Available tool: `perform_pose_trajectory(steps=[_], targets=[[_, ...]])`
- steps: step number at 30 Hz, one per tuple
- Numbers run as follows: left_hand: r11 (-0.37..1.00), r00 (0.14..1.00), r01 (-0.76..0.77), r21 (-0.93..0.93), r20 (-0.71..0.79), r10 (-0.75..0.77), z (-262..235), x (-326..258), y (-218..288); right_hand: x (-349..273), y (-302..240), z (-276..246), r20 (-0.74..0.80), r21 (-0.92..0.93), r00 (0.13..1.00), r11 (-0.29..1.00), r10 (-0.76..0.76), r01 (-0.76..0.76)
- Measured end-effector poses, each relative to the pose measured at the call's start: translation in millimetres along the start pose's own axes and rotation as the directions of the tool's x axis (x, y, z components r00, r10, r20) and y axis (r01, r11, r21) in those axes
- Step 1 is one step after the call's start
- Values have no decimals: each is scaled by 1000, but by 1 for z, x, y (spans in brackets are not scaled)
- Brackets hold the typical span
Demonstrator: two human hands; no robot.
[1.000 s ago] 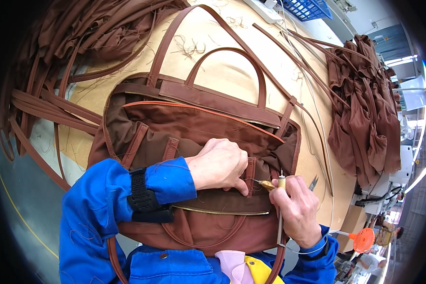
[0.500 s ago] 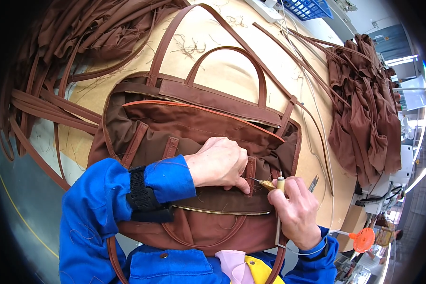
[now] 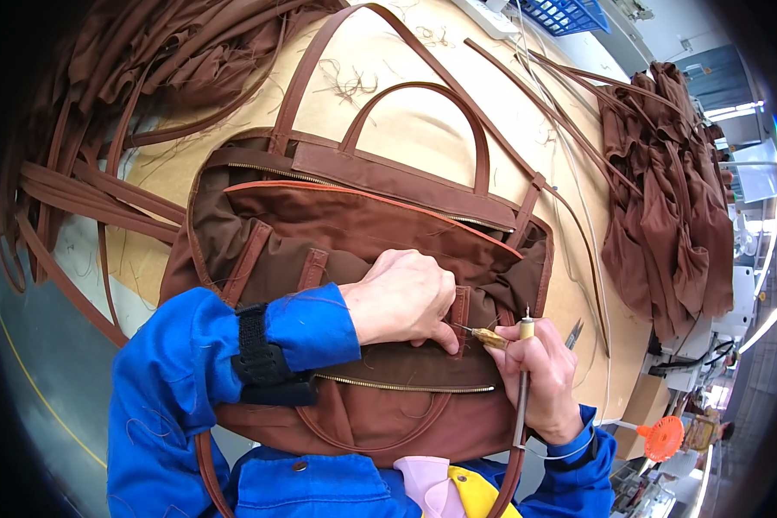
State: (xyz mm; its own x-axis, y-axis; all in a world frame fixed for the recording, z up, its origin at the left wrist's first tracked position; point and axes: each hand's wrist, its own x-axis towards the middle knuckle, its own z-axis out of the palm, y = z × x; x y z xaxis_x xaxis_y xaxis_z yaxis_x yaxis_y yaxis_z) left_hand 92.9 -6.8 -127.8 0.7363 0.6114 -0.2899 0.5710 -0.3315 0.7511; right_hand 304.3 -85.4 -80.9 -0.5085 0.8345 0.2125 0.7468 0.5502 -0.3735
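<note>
A brown bag [image 3: 406,423] with its zipped mouth spread open lies in front of me, its dark lining [image 3: 388,363] showing. My left hand [image 3: 406,298] is closed, pressing thumb and fingers on the lining beside a stitched brown tab [image 3: 462,315]. My right hand [image 3: 544,380] grips a wooden-handled awl [image 3: 489,337], whose thin point meets the tab near my left thumb. Also in that hand is a pale pen-like tool [image 3: 527,328] with a metal tip upward and a brown cord below. Pointed metal blades [image 3: 573,334] show behind my right fingers.
Brown bags and straps [image 3: 164,69] are heaped at the far left; more brown bags [image 3: 665,207] hang over the table's right edge. Loose threads [image 3: 350,82] and a white cable lie on the table [image 3: 406,121]. A blue basket [image 3: 565,15] and orange fan [image 3: 664,439] stand beyond.
The pen-like tool has tilted up and right in my right hand, and more of its cord shows. The bag has shifted very slightly right; my left hand keeps its grip.
</note>
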Motion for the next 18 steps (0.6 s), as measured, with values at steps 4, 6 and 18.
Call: perform_pose_trajectory(steps=[4,6,18], targets=[[999,999,-5,32,-50,6,3,-2,-1,-2,0,6,-56,129,998,992,25,-17],[999,997,-18,28,-74,20,4,-2,-1,-3,-1,7,-74,144,997,989,29,-18],[996,994,-75,54,-74,79,6,-1,-4,11,-16,-28,160,-236,986,968,-52,89]])
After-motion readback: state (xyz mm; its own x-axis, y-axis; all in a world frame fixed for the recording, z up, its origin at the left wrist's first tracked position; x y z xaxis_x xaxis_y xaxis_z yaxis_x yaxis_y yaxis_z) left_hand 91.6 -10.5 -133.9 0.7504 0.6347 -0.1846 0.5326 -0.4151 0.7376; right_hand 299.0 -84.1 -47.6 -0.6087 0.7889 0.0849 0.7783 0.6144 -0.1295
